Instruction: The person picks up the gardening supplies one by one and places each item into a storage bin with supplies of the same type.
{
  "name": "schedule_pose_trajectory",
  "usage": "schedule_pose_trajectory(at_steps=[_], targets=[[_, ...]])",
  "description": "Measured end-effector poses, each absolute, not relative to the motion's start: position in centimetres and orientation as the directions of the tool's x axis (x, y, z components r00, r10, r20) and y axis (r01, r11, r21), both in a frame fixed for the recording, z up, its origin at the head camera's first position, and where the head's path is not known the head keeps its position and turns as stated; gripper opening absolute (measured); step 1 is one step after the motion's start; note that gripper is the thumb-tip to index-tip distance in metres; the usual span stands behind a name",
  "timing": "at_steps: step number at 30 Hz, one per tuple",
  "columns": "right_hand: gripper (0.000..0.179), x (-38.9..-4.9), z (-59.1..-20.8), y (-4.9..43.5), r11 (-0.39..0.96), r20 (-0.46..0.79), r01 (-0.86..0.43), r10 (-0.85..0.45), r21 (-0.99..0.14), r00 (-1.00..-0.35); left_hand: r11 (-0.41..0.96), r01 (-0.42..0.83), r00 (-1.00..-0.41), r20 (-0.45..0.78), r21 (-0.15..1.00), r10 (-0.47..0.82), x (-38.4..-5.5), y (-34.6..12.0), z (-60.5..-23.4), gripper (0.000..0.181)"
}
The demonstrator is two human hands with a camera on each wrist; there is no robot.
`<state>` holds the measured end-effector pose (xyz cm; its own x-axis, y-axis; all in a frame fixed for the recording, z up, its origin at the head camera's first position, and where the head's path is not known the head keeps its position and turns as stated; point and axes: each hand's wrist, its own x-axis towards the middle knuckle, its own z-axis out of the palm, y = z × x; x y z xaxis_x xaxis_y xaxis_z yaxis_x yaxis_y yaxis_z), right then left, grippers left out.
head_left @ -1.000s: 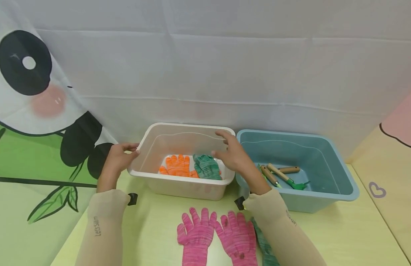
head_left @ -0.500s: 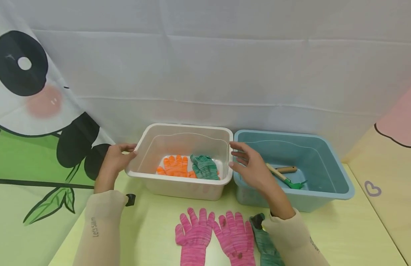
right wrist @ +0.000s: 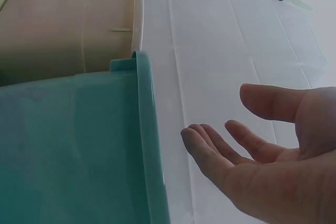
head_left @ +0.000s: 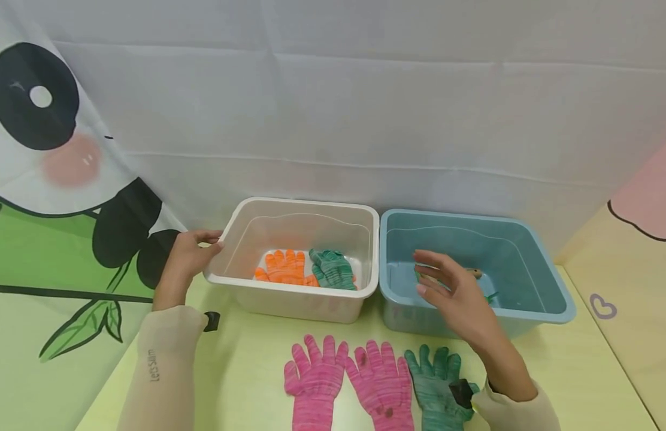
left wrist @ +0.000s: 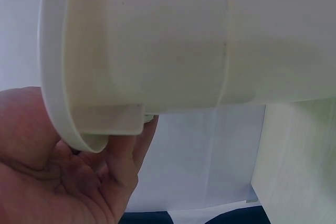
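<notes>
Sleeve [head_left: 163, 392], “LetsSlim” print [head_left: 153, 366]; fingers [left wrist: 123, 156] gripping white bin [head_left: 290, 306]

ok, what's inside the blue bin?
In the blue bin, a brown handle end and green bits show around the right hand; whatever lies behind that hand is covered.

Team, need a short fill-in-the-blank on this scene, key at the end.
1. In the head view, the left grip holds the white bin at that bin's ____ end.
2. In the white bin, a green glove lies next to an ____ glove.
3. On the table, ____ pink gloves lie beside another green glove.
4. The right grip, seen against the blue bin in the head view, holds ____.

Missing words: left; orange; two; nothing.
</notes>
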<state>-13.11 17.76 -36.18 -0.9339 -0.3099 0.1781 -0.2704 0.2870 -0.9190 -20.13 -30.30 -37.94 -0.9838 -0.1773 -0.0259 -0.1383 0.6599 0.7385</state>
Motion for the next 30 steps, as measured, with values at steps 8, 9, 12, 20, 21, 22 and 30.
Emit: schedule_pose_trajectory(at_steps=[8, 9, 12, 20, 21, 22, 30], targets=[[0.05, -11.9, -36.7, 19.1, 0.301, 0.173, -0.254, -0.269, -0.919, -0.947, 0.659, -0.142, -0.984, -0.034, 0.739, -0.174, -20.3, -30.2, -37.8, 0.046], [0.05, -11.7, -36.8, 19.3, 0.305, 0.174, -0.254, -0.264, -0.918, -0.948, 0.659, -0.143, -0.984, -0.034, 0.738, -0.175, -20.3, -30.2, -37.8, 0.046], [0.05, -11.1, -37.2, 20.0, 0.306, 0.17, -0.247, -0.257, -0.919, -0.951, 0.658, -0.145, -0.984, -0.037, 0.739, -0.175, -20.4, -30.1, -37.7, 0.047], [0.05, -9.9, -38.5, 21.4, 0.322, 0.137, -0.211, -0.239, -0.923, -0.961, 0.669, -0.135, -0.985, -0.025, 0.731, -0.172, -20.3, -30.3, -37.7, 0.045], [0.05, -9.8, -38.6, 21.4, 0.318, 0.131, -0.204, -0.235, -0.926, -0.963, 0.669, -0.134, -0.985, -0.024, 0.731, -0.171, -20.3, -30.3, -37.7, 0.046], [0.05, -9.6, -38.8, 21.5, 0.315, 0.126, -0.198, -0.233, -0.928, -0.964, 0.669, -0.134, -0.985, -0.024, 0.731, -0.171, -20.3, -30.4, -37.7, 0.046], [0.047, -8.9, -39.7, 21.8, 0.281, 0.122, -0.182, -0.219, -0.942, -0.968, 0.655, -0.147, -0.983, -0.036, 0.741, -0.18, -20.1, -30.3, -38.0, 0.046]])
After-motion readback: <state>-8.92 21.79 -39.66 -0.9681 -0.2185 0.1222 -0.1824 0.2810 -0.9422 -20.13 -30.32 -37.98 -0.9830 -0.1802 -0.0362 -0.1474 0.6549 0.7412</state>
